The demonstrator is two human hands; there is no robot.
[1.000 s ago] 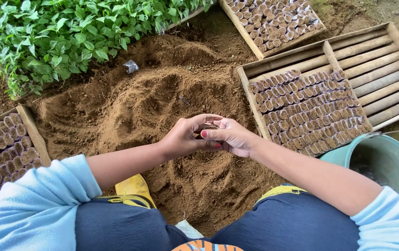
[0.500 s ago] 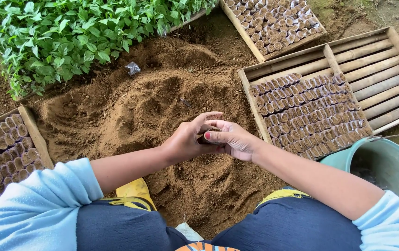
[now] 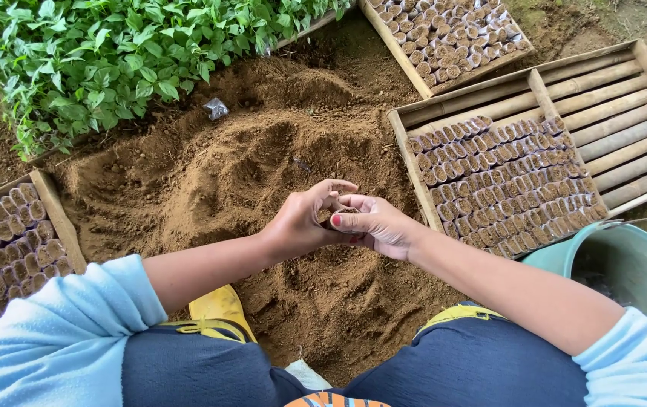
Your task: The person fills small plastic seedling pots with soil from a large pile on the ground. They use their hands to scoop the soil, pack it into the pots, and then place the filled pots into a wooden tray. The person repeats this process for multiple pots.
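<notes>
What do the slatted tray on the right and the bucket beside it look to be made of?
The slatted tray looks like raw, unfinished wood: pale planks for the frame, with rounded poles, possibly bamboo, as its floor. The bucket looks like moulded plastic: smooth, matte teal wall and a thin, even rim. A thin handle, probably wire, arcs over it.

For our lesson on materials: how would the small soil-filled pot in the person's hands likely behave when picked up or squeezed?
The pot looks thin-walled and soft, so it would probably give under a grip; both the left hand and right hand cup it. It is likely light. Its loose soil, like the heap, could spill if tipped.
</notes>
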